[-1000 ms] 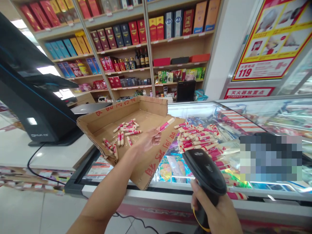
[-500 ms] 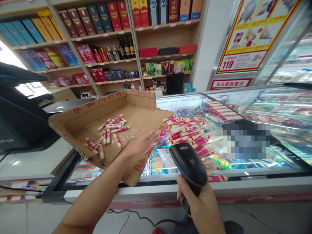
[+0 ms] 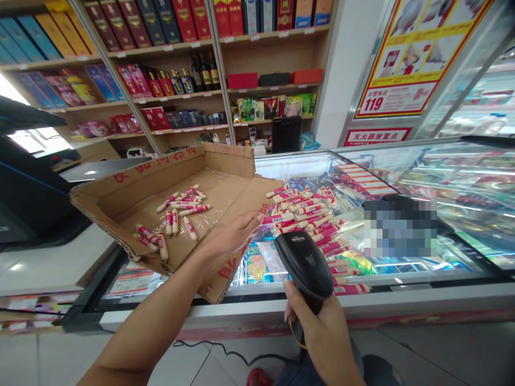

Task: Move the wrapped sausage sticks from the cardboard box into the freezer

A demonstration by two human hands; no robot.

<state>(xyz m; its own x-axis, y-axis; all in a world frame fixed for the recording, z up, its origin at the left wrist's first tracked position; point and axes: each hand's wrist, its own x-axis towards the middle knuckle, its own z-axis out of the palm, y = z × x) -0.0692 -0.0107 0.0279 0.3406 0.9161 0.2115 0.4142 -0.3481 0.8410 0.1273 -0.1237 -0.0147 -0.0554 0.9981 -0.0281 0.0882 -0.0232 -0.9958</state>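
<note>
My left hand (image 3: 235, 235) reaches over the folded-down flap of a shallow cardboard box (image 3: 120, 187). Its fingers are stretched out and hold nothing, and the tips touch the near edge of a pile of pink-and-white wrapped sausages (image 3: 309, 214) lying on the glass lid of a chest freezer (image 3: 306, 166). Several more such sausages (image 3: 175, 214) lie loose inside the box. My right hand (image 3: 322, 332) is closed round the handle of a black barcode scanner (image 3: 301, 260), held just in front of the freezer's edge and below the pile.
A black till screen (image 3: 28, 187) stands on the white counter (image 3: 48, 262) at the left. Shelves (image 3: 225, 37) of boxed goods and bottles fill the back wall. A scanner cable (image 3: 225, 354) runs across the floor. A blurred-out item (image 3: 398, 225) sits on the freezer glass.
A second ago my left hand pinched one sausage above the box flap. That sausage is out of its fingers now, and the hand lies stretched towards the pile. The view has shifted right.
</note>
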